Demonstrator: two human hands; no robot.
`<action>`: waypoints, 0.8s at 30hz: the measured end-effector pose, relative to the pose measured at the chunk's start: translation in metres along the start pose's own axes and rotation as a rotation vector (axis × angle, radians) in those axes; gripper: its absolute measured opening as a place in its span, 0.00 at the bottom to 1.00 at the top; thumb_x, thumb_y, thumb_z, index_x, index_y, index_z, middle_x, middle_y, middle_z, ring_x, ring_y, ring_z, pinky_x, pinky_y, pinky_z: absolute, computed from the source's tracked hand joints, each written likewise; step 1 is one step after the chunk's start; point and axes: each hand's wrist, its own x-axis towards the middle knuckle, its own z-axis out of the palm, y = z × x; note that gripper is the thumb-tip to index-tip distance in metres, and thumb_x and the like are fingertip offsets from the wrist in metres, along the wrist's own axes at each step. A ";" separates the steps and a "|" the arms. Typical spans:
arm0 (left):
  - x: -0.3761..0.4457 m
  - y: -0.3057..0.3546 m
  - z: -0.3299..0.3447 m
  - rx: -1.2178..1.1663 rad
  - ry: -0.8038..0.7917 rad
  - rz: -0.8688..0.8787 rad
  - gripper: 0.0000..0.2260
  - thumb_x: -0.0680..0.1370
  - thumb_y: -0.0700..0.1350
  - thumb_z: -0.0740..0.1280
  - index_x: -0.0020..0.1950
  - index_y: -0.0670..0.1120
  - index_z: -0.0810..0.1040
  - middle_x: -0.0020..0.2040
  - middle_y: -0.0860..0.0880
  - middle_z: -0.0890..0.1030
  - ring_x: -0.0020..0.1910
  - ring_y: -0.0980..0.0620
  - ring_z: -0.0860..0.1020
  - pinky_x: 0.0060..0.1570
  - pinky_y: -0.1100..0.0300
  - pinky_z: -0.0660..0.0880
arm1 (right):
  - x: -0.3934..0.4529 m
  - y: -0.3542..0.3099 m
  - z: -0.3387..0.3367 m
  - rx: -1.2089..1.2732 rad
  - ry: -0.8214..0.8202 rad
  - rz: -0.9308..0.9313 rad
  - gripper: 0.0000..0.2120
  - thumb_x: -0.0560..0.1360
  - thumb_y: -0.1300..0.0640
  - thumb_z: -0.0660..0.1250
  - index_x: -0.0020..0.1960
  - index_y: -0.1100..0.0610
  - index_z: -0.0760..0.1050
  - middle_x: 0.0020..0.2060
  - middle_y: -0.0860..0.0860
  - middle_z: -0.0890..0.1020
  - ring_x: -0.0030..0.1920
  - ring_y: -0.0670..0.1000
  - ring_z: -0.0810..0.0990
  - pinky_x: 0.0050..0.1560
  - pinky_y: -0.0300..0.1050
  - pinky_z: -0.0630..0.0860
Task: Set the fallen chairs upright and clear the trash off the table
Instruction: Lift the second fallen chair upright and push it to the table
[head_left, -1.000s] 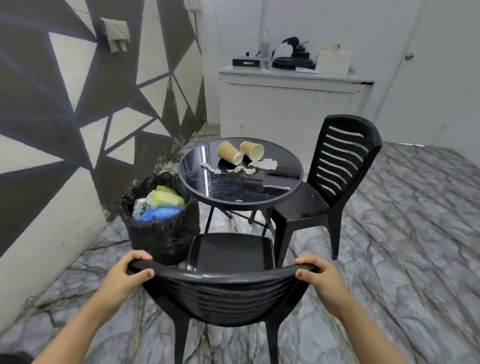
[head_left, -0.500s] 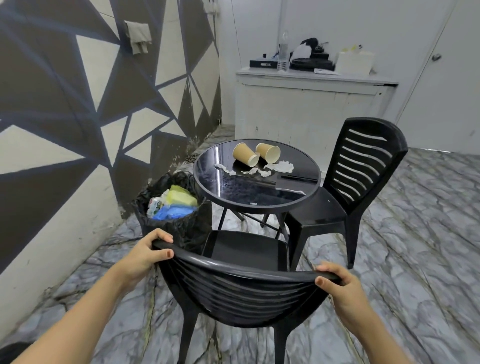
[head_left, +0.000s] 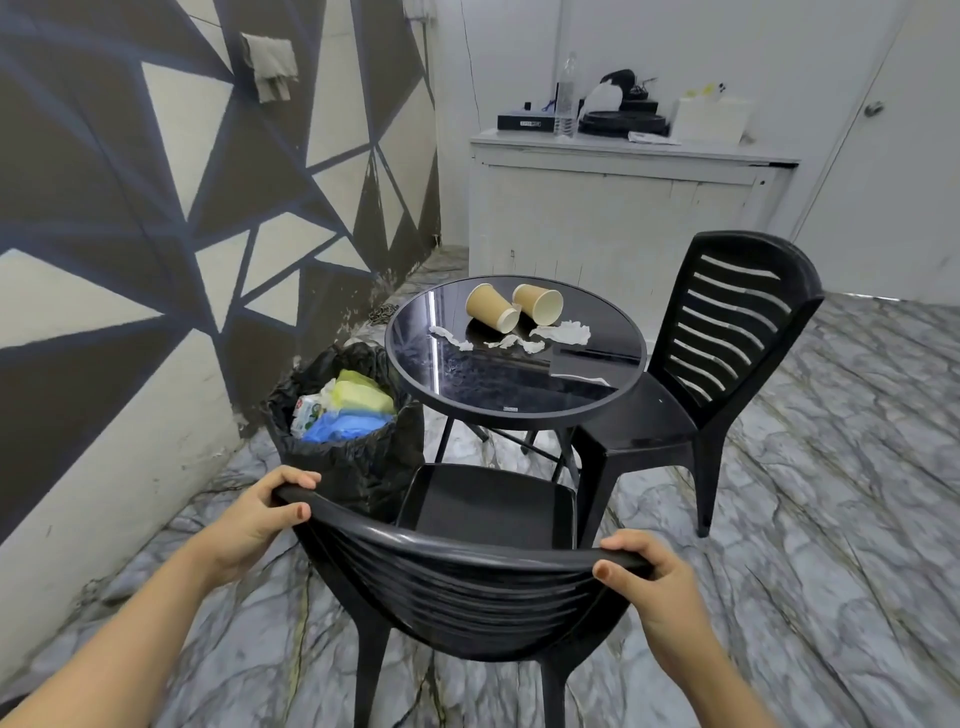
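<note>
The near chair (head_left: 467, 566) stands on its legs in front of the person, with its seat facing the round glass surface (head_left: 519, 410). Both hands are closed around the top rail of the backrest: the left hand (head_left: 254, 519) at the left end, the right hand (head_left: 654, 587) at the right end, fingers curled over the rail and thumbs on the near side. The second chair (head_left: 717, 364) is upright to the right of the surface, its seat partly tucked under the rim.

Step in hand, as judged: seat the near chair squarely at the surface.

1. Keep the grip symmetrical, one hand at each end of the rail. An uneven push is likely to twist the light plastic frame.
2. Guide the chair straight forward. The lined trash bin (head_left: 343, 431) stands just beside the left front of the seat; drift to the left would probably catch the bag.
3. Check that all legs rest flat on the marble floor (head_left: 831, 519) before letting go. The front legs are hidden by the seat, so contact there cannot be confirmed by sight.
4. Avoid bumping the rim of the surface. Two paper cups (head_left: 511, 306) lie on their sides on it and could roll.

The cups and the torn paper scraps (head_left: 561, 332) remain on the surface, well apart from both hands. Clearing them into the bin is the remaining work.
</note>
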 end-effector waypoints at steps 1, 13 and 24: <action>0.002 -0.002 -0.002 0.022 -0.001 0.004 0.09 0.71 0.29 0.66 0.43 0.41 0.71 0.66 0.34 0.69 0.55 0.50 0.73 0.52 0.59 0.69 | 0.000 0.000 0.001 -0.004 -0.004 -0.005 0.13 0.54 0.55 0.76 0.38 0.55 0.81 0.35 0.43 0.82 0.38 0.42 0.80 0.39 0.32 0.76; -0.006 -0.005 -0.007 0.023 0.008 -0.053 0.27 0.50 0.46 0.81 0.44 0.43 0.73 0.59 0.43 0.74 0.57 0.49 0.73 0.60 0.53 0.64 | -0.008 -0.008 0.002 -0.001 0.004 0.042 0.13 0.55 0.58 0.76 0.39 0.56 0.82 0.36 0.47 0.82 0.38 0.44 0.81 0.37 0.33 0.77; -0.009 -0.005 -0.010 0.238 0.042 -0.048 0.13 0.72 0.38 0.69 0.54 0.51 0.77 0.58 0.46 0.74 0.53 0.49 0.74 0.54 0.56 0.69 | -0.008 -0.017 0.001 -0.071 -0.020 0.120 0.15 0.55 0.54 0.77 0.41 0.53 0.83 0.37 0.47 0.85 0.40 0.46 0.83 0.38 0.34 0.78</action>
